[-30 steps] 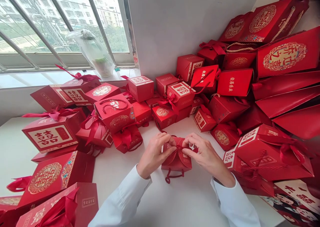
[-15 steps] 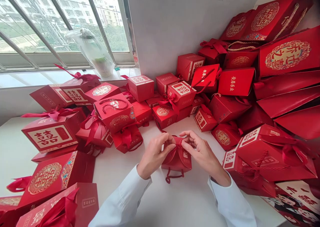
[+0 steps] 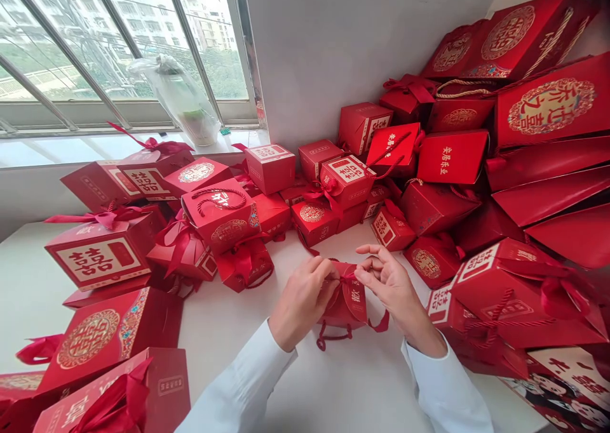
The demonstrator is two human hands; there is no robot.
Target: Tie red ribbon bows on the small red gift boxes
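Observation:
A small red gift box [image 3: 344, 306] with white characters and a twisted cord handle sits on the white table between my hands. A red ribbon [image 3: 380, 324] crosses its top, and one end hangs down at the box's right side. My left hand [image 3: 307, 296] is closed at the top left of the box, fingertips pressed together on the ribbon. My right hand [image 3: 388, 290] pinches the ribbon with thumb and index finger at the top right, its other fingers loosely curled.
Red boxes with bows [image 3: 98, 249] are piled at the left, and more boxes [image 3: 347, 173] stand along the wall. Large red bags [image 3: 548, 103] fill the right side. A plastic-wrapped cup [image 3: 193, 112] stands on the windowsill.
My left hand has moved slightly right over the box's top, its knuckles turned more upward. My right hand has shifted slightly right. A ribbon end now shows hanging on the box's right.

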